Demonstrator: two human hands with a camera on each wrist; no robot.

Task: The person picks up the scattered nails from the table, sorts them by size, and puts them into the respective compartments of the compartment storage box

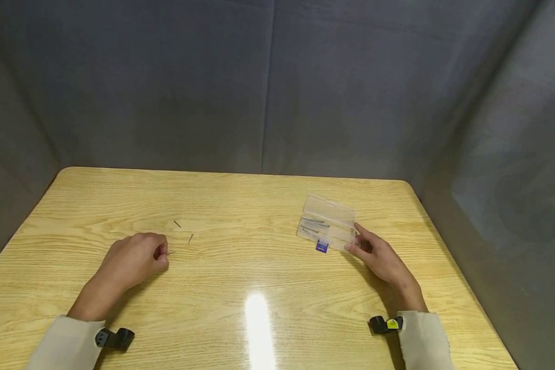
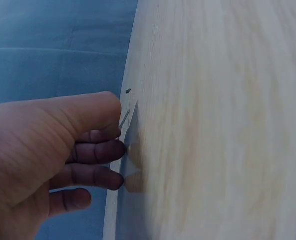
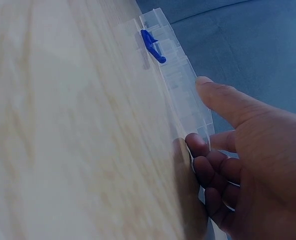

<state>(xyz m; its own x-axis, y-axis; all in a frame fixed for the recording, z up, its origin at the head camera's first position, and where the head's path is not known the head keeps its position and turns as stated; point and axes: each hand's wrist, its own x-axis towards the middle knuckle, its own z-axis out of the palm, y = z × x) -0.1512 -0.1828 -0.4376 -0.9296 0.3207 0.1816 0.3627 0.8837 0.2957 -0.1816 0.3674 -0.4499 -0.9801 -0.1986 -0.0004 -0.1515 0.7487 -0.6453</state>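
Observation:
On the wooden table (image 1: 259,205), my left hand (image 1: 162,253) lies with its fingers curled and pinches a thin nail (image 1: 170,253) between thumb and forefinger. The left wrist view shows that nail (image 2: 124,118) at the fingertips of the left hand (image 2: 119,125). Two more nails (image 1: 178,224) (image 1: 190,238) lie loose just beyond it. To the right, my right hand (image 1: 355,239) grips the near right corner of a clear plastic box (image 1: 326,224) with a blue latch (image 1: 321,246). Several nails lie inside. In the right wrist view the right hand (image 3: 197,115) has its thumb along the box (image 3: 177,75).
Grey fabric walls (image 1: 268,82) close in the table at the back and on both sides. A bright light reflection (image 1: 258,318) sits on the near middle of the tabletop. The table's right edge runs close behind the box.

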